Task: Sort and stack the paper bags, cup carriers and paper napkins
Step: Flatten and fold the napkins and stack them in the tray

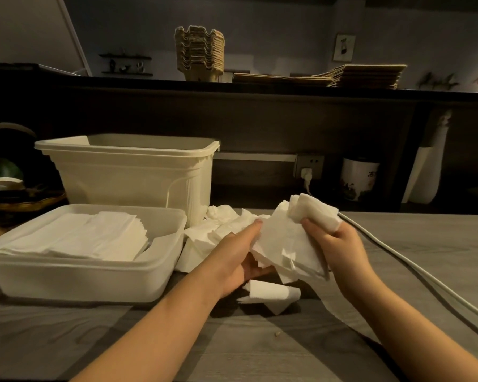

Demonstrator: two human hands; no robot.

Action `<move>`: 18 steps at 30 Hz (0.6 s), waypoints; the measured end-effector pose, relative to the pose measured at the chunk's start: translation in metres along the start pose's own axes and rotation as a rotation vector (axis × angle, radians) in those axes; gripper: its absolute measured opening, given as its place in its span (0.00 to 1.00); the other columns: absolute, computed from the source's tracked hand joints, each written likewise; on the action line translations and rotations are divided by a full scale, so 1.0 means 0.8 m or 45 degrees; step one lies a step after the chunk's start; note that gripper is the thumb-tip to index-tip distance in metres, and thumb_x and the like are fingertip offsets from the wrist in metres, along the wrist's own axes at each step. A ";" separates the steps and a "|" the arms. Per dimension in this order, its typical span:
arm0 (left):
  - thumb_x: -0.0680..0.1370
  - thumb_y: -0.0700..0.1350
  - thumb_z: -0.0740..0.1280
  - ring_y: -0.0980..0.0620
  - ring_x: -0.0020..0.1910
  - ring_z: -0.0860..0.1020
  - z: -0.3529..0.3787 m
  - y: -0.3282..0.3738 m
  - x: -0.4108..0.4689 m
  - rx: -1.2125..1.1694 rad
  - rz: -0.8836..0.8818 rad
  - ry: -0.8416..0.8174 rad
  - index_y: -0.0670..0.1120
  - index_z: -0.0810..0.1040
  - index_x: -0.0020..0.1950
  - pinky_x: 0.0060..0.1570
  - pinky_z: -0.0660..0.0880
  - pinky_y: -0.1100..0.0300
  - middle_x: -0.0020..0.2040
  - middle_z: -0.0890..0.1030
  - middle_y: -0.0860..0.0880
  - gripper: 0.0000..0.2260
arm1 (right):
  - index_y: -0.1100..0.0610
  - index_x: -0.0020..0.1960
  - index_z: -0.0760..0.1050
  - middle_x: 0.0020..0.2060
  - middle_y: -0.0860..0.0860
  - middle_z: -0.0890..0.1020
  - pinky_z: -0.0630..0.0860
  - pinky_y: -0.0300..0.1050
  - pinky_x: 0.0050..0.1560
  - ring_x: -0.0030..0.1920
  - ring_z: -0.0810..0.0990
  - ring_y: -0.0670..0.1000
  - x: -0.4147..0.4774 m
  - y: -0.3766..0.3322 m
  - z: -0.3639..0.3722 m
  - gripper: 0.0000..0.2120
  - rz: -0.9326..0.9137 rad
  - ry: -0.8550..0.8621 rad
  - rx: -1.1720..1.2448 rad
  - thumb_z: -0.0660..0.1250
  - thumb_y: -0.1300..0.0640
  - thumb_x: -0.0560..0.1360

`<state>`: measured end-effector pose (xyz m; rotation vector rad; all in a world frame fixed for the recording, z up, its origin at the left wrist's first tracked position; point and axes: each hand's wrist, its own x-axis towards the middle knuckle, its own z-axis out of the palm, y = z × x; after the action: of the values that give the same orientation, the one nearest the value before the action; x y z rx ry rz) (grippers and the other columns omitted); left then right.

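Napkin step: left hand (pixel 240 255) & right hand (pixel 334 244) both have fingers clamped on crumpled bunch of white paper napkins (pixel 284 244), mid-table. Next, prob.: square the bunch, then lay it in shallow translucent plastic tray (pixel 66 279) at 9 o'clock of the hands.

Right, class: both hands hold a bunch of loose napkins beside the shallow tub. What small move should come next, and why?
Probably square up the bunch of napkins between the left hand and right hand before moving it: its sheets lie crooked, while the stack in the shallow tub lies flat.
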<state>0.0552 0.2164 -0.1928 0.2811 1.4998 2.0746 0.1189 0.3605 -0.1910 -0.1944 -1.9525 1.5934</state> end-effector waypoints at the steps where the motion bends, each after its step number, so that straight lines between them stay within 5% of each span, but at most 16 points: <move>1: 0.78 0.48 0.64 0.46 0.52 0.79 0.000 -0.001 0.000 0.058 0.006 -0.030 0.49 0.71 0.61 0.45 0.80 0.53 0.55 0.78 0.43 0.13 | 0.42 0.46 0.70 0.47 0.49 0.80 0.78 0.57 0.52 0.49 0.80 0.53 -0.001 -0.001 0.000 0.07 0.005 0.002 0.001 0.65 0.54 0.75; 6: 0.76 0.43 0.68 0.46 0.55 0.78 0.003 -0.008 0.000 0.321 0.051 0.038 0.48 0.70 0.63 0.55 0.77 0.49 0.56 0.79 0.45 0.16 | 0.48 0.49 0.74 0.46 0.52 0.81 0.79 0.52 0.47 0.46 0.81 0.52 -0.001 -0.002 -0.004 0.04 0.161 -0.063 0.250 0.64 0.56 0.76; 10: 0.78 0.43 0.66 0.46 0.57 0.76 0.005 -0.008 0.002 0.287 0.109 0.148 0.48 0.70 0.65 0.60 0.74 0.48 0.57 0.78 0.46 0.17 | 0.56 0.59 0.72 0.53 0.57 0.80 0.79 0.51 0.47 0.52 0.80 0.55 0.004 -0.004 -0.008 0.17 0.505 -0.184 0.835 0.67 0.57 0.70; 15: 0.78 0.45 0.64 0.49 0.54 0.75 0.009 -0.007 -0.001 0.381 0.226 0.215 0.51 0.70 0.60 0.59 0.72 0.51 0.52 0.76 0.49 0.11 | 0.55 0.57 0.72 0.50 0.54 0.83 0.76 0.46 0.46 0.51 0.81 0.52 -0.002 -0.007 -0.003 0.20 0.465 -0.398 0.694 0.68 0.55 0.66; 18: 0.80 0.46 0.61 0.61 0.45 0.71 0.018 -0.006 -0.010 0.612 0.435 0.122 0.59 0.65 0.54 0.47 0.72 0.69 0.47 0.72 0.58 0.09 | 0.55 0.58 0.72 0.50 0.54 0.82 0.76 0.45 0.46 0.50 0.81 0.52 -0.003 -0.003 -0.002 0.22 0.437 -0.421 0.623 0.68 0.55 0.65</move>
<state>0.0699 0.2251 -0.1905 0.6673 2.1254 1.9644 0.1221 0.3603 -0.1897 -0.0693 -1.7515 2.4071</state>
